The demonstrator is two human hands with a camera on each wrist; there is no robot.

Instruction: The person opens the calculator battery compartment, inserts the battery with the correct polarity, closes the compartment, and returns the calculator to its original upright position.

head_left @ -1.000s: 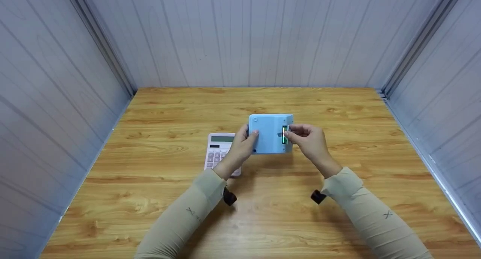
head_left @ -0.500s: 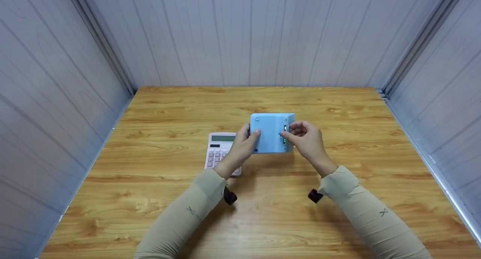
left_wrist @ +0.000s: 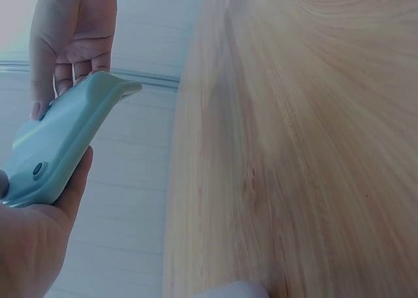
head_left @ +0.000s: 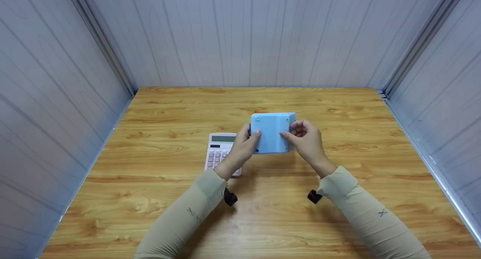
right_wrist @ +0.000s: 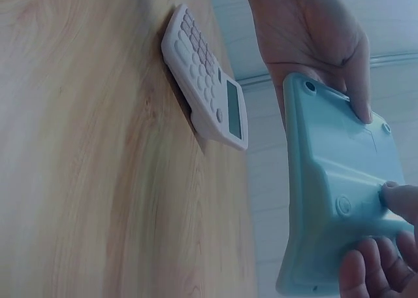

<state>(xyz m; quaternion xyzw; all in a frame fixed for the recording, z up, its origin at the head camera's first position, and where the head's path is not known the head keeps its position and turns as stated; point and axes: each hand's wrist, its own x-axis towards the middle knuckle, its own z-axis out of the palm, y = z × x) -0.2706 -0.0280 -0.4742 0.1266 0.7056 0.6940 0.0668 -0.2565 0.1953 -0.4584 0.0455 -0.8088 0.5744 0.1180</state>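
Observation:
A light blue calculator (head_left: 270,133) is held up over the table, its back with small round feet turned toward me. Gripping its left edge, my left hand (head_left: 243,146) lays the thumb across the back. My right hand (head_left: 309,140) is at the opposite edge, its thumb pressing the back near the battery cover and its other fingers curled against the thicker end. The right wrist view shows this thumb (right_wrist: 400,201) at the cover's catch. No battery is visible now. Keys and screen of the blue calculator face away.
A pink calculator (head_left: 216,153) lies face up on the wooden table (head_left: 169,214), partly under my left forearm. Pale panelled walls (head_left: 240,37) enclose the back and both sides. Black wrist cameras (head_left: 230,197) hang below the sleeves.
The cover has gone down over the green battery, which showed in its slot before. My right thumb moved slightly left onto the back. The left hand keeps its grip.

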